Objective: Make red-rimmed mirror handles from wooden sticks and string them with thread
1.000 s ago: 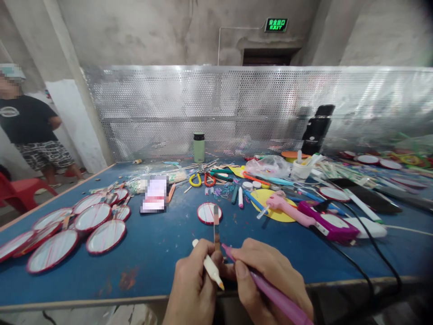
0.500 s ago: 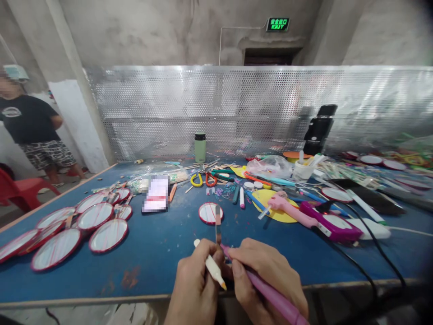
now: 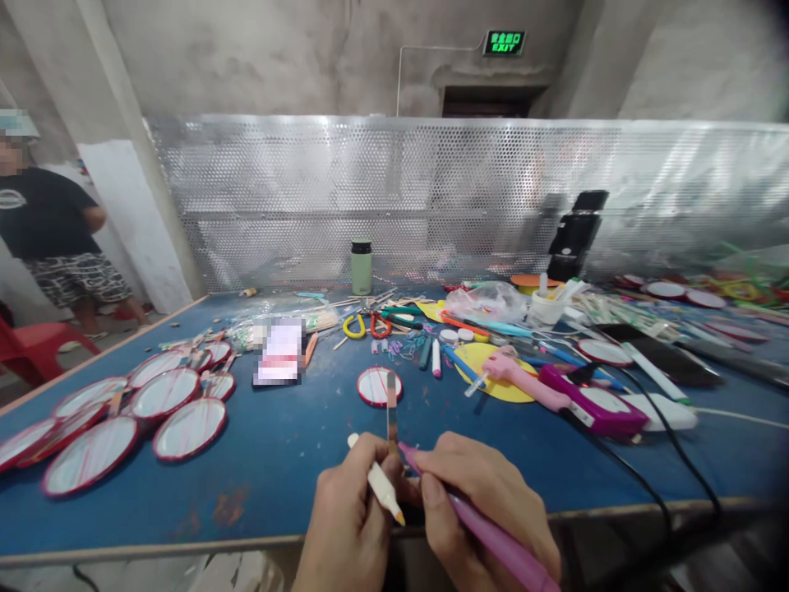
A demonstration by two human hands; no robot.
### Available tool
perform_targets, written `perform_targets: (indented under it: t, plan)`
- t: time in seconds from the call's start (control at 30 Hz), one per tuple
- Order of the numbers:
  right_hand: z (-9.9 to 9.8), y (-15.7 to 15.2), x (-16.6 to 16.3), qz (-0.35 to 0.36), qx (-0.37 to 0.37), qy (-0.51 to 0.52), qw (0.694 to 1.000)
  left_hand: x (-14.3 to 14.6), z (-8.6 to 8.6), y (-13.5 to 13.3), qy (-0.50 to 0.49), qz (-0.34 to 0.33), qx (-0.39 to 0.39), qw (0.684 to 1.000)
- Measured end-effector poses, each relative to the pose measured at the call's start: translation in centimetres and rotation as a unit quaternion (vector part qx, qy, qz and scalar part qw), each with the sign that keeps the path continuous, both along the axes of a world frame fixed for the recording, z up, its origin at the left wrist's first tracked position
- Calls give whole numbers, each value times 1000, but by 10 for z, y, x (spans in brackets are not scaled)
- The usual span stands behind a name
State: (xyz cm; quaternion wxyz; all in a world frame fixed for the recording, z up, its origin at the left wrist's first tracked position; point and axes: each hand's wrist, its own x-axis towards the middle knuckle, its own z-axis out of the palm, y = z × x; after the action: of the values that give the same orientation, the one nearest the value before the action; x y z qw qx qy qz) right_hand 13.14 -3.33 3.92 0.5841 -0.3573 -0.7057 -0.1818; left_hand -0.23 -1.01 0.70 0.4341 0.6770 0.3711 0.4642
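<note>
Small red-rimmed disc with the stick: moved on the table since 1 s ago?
No. The small red-rimmed disc keeps its place just right of the blurred card and below the scissors; the slight frame shift matches everything else, so it is head motion.

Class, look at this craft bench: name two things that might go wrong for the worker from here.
The right hand holds a pink tool right beside the left hand, which grips a white pen and a stick; a slip might catch a finger. Black cables trail over the table edge, so a snag might drag the purple device off.
</note>
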Motion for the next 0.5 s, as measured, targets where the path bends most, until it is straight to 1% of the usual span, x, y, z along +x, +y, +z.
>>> perform_targets:
  t: [0.13,0.3,0.5]
  plan:
    - [2,0,-1,5,-6,3,1000,0,0,-1,-11,-2,-10,1000]
    - [1,0,-1,19,-14,-7,1000,-5,-2,3,32,-25,14,999]
    - [-1,1,0,21,-24,-22,999,-6,-5,5,50,-24,23,998]
